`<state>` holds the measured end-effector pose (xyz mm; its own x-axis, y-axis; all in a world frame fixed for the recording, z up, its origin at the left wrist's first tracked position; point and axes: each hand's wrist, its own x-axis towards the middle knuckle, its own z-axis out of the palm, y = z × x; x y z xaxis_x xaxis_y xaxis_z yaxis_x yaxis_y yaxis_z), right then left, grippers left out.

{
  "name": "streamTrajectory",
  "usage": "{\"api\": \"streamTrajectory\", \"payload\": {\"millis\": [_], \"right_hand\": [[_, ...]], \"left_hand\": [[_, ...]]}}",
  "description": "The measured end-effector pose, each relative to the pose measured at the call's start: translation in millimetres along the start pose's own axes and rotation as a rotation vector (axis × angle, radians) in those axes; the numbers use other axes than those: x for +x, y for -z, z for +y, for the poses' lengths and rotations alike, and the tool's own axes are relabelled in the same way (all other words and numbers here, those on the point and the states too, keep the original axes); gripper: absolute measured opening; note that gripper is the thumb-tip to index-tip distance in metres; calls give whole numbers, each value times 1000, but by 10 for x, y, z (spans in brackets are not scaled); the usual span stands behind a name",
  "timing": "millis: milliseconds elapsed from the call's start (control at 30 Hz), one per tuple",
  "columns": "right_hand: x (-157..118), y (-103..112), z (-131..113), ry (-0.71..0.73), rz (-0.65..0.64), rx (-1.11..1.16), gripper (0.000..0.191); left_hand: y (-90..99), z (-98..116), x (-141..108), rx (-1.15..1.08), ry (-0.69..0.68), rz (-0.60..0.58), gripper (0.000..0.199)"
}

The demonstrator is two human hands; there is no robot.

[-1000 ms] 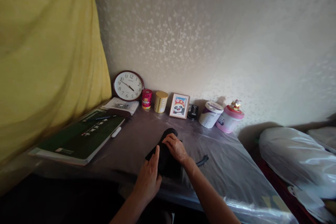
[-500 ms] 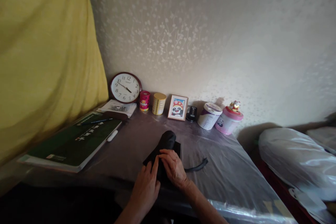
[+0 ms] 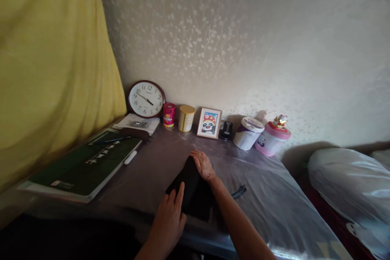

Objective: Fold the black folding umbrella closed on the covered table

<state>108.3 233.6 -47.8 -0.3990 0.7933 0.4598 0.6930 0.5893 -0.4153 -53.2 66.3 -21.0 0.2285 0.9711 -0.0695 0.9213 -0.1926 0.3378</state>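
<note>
A black folded cloth (image 3: 194, 189) lies on the table just in front of me. My left hand (image 3: 171, 213) rests on its near left side, index finger stretched out along the fabric and the others partly bent. At the cloth's far end is my right hand (image 3: 203, 165), fingers stretched and laid over the top edge; the fingertips are partly out of sight. A dark strap (image 3: 239, 191) sticks out on the table right of my right forearm, which hides where it leads.
Along the wall stand a round clock (image 3: 146, 99), a pink can (image 3: 169, 115), a yellow-lidded can (image 3: 186, 118), a framed panda picture (image 3: 209, 123), a black device (image 3: 226, 130) and two tubs (image 3: 248, 133). A green book (image 3: 88, 164) and white marker (image 3: 130, 157) lie left.
My right hand has moved away from me to the cloth's far end. The rounded bulge there now lies flatter. My left hand has stayed nearly in place.
</note>
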Motion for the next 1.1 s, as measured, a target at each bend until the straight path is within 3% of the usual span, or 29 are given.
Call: {"api": "streamTrajectory", "payload": {"millis": [167, 333, 500, 667, 800, 1100], "right_hand": [[50, 159, 145, -317, 52, 65, 23], [-294, 449, 225, -616, 182, 153, 24], [-557, 495, 62, -830, 121, 440, 25], [-494, 465, -221, -893, 72, 684, 23], [-431, 460, -356, -925, 10, 748, 17], [-395, 347, -360, -852, -92, 524, 22]], "left_hand": [[5, -2, 12, -7, 1, 5, 71], [-30, -30, 2, -37, -35, 52, 70], [-65, -55, -11, -46, -56, 102, 69], [-80, -71, 4, -62, -65, 137, 68], [-103, -88, 14, -66, -70, 149, 68], [-107, -99, 13, -63, -64, 158, 67]]}}
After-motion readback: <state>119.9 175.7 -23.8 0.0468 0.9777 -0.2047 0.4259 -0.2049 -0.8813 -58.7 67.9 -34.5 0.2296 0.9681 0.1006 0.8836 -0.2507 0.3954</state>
